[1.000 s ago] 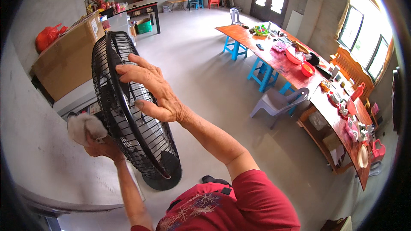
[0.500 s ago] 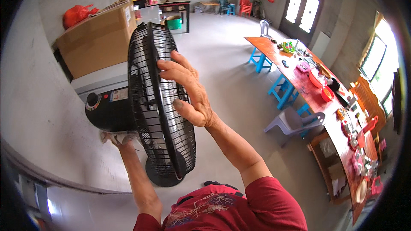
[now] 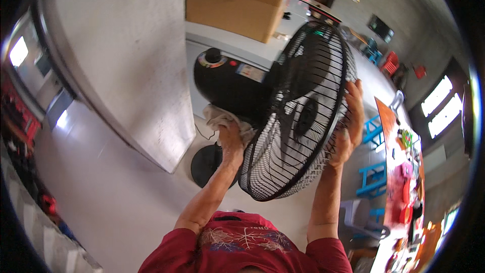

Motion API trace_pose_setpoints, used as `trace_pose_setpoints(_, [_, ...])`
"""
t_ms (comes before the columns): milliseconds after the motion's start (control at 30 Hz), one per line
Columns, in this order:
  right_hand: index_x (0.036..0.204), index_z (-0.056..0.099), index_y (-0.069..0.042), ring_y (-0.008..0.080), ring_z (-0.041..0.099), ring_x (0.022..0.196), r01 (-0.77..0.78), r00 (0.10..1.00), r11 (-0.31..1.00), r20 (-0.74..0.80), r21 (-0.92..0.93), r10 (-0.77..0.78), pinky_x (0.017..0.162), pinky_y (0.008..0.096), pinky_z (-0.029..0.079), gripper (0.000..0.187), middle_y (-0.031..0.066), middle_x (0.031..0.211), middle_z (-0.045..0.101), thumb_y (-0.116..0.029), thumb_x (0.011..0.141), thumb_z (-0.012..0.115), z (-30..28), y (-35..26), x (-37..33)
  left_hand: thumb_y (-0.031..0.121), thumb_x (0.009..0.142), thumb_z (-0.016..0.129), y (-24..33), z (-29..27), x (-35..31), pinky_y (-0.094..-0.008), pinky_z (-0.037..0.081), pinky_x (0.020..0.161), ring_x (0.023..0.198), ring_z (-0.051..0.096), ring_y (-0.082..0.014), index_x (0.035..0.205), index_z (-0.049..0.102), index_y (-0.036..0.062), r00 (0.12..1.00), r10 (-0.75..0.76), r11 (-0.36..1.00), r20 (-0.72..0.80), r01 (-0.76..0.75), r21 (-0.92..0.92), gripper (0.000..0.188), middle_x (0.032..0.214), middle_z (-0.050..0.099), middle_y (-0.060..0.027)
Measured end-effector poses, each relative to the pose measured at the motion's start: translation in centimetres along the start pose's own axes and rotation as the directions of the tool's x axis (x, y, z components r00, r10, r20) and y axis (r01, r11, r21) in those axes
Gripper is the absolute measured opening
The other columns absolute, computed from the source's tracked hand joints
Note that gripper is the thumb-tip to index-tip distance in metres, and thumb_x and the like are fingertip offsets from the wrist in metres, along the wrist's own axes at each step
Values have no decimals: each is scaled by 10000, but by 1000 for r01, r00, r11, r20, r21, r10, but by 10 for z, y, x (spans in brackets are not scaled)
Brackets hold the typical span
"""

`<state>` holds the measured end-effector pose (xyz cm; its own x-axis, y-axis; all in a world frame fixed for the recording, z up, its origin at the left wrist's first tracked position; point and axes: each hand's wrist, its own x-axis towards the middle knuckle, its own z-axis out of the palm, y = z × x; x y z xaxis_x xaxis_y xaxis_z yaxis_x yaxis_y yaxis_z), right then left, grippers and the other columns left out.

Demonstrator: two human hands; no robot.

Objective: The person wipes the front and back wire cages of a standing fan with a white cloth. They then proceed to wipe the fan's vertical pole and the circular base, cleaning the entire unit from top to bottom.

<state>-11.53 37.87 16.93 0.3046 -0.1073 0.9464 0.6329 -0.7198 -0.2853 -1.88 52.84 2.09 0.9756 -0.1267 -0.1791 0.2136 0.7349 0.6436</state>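
The black pedestal fan (image 3: 283,116) stood on its round base (image 3: 207,164) on the pale floor, beside a grey wall (image 3: 126,60); the left hand (image 3: 230,139) pressed a whitish cloth (image 3: 217,119) against the underside of the motor housing (image 3: 227,83), fingers curled round the cloth; the right hand (image 3: 348,126) lay spread on the wire grille's (image 3: 298,136) rim, fingers extended and hooked over its edge; a cardboard box (image 3: 232,0) sat behind; blue stools (image 3: 374,179) stood near a long cluttered table (image 3: 404,172).
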Motion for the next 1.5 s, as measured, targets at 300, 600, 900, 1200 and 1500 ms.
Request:
trace_pose_setpoints(300, [1264, 445, 38, 416, 303, 1315, 23, 996, 995, -83, -92, -31, 1095, 518, 173, 627, 289, 1351, 399, -440, 866, 372, -2, 11, -6, 285, 863, 547, 54, -50, -19, -424, 438, 748, 824, 572, -351, 1069, 487, -41, 820, -224, 642, 527, -283, 713, 390, 892, 539, -195])
trace_pose_setpoints(600, [1246, 427, 83, 367, 479, 1185, 85, 993, 812, -15, -577, -115, 901, 441, 510, 495, 249, 1310, 445, -313, 984, 288, -6, 10, 4, 536, 854, 481, 8, -87, 21, -455, 466, 725, 877, 600, -349, 1085, 590, 146, 882, -307, 308, 357, -263, 914, 466, 903, 569, -182])
trace_pose_setpoints(900, [1318, 404, 46, 245, 541, 1083, -107, 981, 958, -183, -266, 59, 949, 364, 451, 565, 178, 1241, 506, -351, 918, 379, -33, 11, 3, 367, 811, 612, -106, -134, 66, -447, 459, 745, 819, 602, -360, 1007, 593, 11, 911, -104, 435, 398, -318, 842, 407, 821, 621, -203])
trace_pose_setpoints(1200, [1290, 417, 46, 342, 416, 1230, 0, 996, 945, -87, -326, -30, 994, 482, 414, 540, 216, 1326, 424, -372, 953, 358, -14, 10, 0, 169, 802, 608, -94, -138, 81, -331, 440, 572, 671, 554, -221, 975, 589, 25, 717, 51, 591, 696, -583, 557, 226, 787, 565, -136])
trace_pose_setpoints(1500, [1292, 368, 109, 372, 352, 1288, 2, 997, 946, -71, -324, -27, 1057, 520, 342, 604, 260, 1361, 364, -393, 965, 296, -5, 2, 0, 50, 809, 568, 52, -65, -16, -460, 458, 858, 1062, 498, -328, 1164, 532, 87, 589, 48, 466, 807, -728, 503, 358, 1020, 554, -118])
